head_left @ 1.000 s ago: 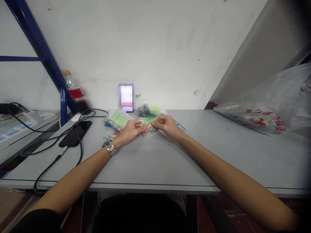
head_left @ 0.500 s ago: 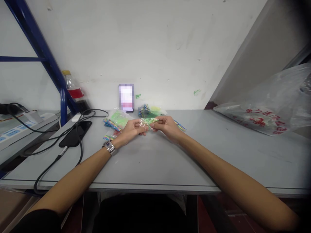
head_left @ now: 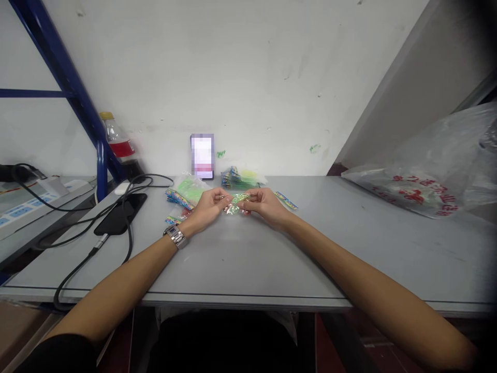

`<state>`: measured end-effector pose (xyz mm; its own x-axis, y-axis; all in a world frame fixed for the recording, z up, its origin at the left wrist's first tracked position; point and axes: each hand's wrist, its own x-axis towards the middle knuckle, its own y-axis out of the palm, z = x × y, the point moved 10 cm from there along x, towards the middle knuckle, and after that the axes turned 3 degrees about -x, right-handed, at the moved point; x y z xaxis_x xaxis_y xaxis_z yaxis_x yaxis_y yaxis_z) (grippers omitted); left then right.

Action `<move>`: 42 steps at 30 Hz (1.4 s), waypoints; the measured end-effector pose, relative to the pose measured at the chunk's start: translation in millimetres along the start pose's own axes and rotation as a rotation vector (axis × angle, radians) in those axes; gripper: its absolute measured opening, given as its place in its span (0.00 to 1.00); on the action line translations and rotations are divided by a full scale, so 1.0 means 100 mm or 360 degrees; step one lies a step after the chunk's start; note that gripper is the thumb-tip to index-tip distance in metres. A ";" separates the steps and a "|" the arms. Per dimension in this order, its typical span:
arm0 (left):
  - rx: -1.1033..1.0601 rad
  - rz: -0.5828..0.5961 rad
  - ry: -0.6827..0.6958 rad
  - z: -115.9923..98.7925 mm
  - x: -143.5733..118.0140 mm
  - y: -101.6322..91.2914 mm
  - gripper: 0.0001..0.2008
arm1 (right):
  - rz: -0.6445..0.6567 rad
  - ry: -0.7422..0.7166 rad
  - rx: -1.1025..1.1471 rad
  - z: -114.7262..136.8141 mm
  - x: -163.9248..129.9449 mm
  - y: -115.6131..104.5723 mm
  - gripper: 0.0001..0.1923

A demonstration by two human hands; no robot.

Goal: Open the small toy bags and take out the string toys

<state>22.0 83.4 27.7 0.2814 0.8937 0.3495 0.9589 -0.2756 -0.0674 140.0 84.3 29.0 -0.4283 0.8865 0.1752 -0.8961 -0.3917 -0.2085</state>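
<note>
Between my two hands is a small clear plastic bag (head_left: 235, 204) with something green and a bit of red inside; its exact contents are too small to make out. My left hand (head_left: 209, 208) pinches its left side between thumb and fingers. The right side is gripped by my right hand (head_left: 266, 206). Just left of my left hand lie clear packets with green contents (head_left: 189, 187) and blue patterned header cards (head_left: 177, 199). Behind the hands rests a pile of similar packets (head_left: 243, 178). A loose patterned card strip (head_left: 286, 200) lies beyond my right hand.
A phone with a lit screen (head_left: 202, 156) leans on the wall. At left are a dark phone (head_left: 120, 214) with cables, a bottle (head_left: 118, 142), a power strip (head_left: 42, 204) and a blue metal frame (head_left: 73, 85). A large plastic bag (head_left: 423, 171) sits at the right on the grey table (head_left: 248, 264).
The clear bag has turned and sunk slightly between my hands, its lower part now hanging below the fingers. My left fingers have curled in more. Nothing else has moved.
</note>
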 end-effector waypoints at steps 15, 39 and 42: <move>0.0073 0.0017 0.0063 -0.07 -0.01 0.02 0.14 | 0.0008 -0.0014 0.0001 0.06 -0.03 0.03 0.17; 0.0171 -0.0306 -0.0046 0.05 0.03 -0.22 0.09 | -0.0598 0.0193 -0.0303 -0.25 0.01 -0.47 0.16; 0.0444 -0.0291 -0.0002 0.03 0.02 -0.23 0.07 | -0.0276 0.0249 -0.0034 -0.25 0.03 -0.19 0.19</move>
<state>0.9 92.3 27.4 0.1035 0.9198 0.3786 0.9664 -0.0031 -0.2569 158.9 100.3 9.7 -0.2434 0.9681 0.0594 -0.9514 -0.2264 -0.2088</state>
